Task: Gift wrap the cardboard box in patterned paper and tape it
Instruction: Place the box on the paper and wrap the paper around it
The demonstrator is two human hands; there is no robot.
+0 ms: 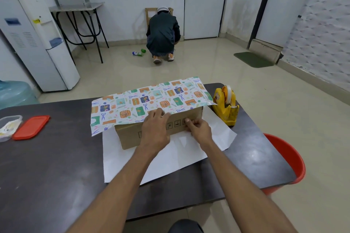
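The patterned wrapping paper [170, 159] lies white side up on the dark table [56, 157], low in the middle. The brown cardboard box [130, 138] sits on it, mid-frame. The left hand [155, 128] presses the colourful flap onto the box's top edge, fingers nearly flat. The right hand [199, 128] pinches at the box front; I cannot tell if it holds tape. If the left hand slips, the flap could spring back crooked.

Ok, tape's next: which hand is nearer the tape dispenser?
Right. The right hand is at the box front, toward the tape dispenser; the left hand rests on the paper edge, farther left.
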